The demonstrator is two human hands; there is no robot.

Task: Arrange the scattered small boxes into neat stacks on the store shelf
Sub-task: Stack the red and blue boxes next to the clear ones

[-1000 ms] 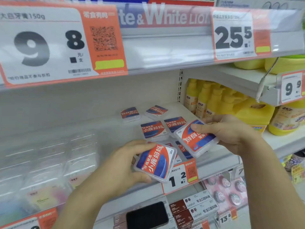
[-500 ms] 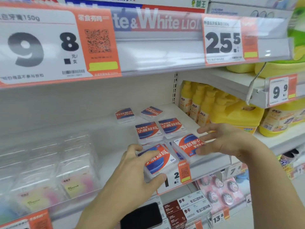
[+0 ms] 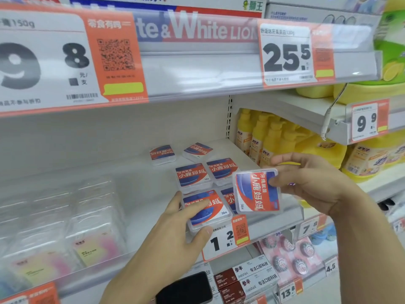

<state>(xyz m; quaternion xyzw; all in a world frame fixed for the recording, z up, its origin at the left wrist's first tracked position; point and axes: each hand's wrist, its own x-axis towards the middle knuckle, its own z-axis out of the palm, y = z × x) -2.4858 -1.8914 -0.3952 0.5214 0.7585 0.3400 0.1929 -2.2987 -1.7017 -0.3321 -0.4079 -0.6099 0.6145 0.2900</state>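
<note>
Clear packs (image 3: 65, 220) with pastel inserts sit far left of the fingers, blurred behind the shelf's plastic lip. Left hand (image 3: 175, 240) rests on the front-left box (image 3: 206, 210), fingers laid across its lid and thumb at its front edge, clasping it loosely while it lies flat on the shelf (image 3: 140, 194) by the front lip. Price tag (image 3: 225, 238) hangs just below the thumb. Past the fingertips stand two more boxes (image 3: 192, 174) side by side, then two loose boxes (image 3: 162, 152) further back, apart and skewed. Another box (image 3: 228, 199) lies just right of the left fingers, half hidden. Right hand (image 3: 306, 183) pinches the lifted box (image 3: 256, 191) by its right edge, thumb on the label, fingers behind; box is in the air, turned on its side, above the shelf front. Yellow bottles (image 3: 260, 137) stand behind the right fingers.
</note>
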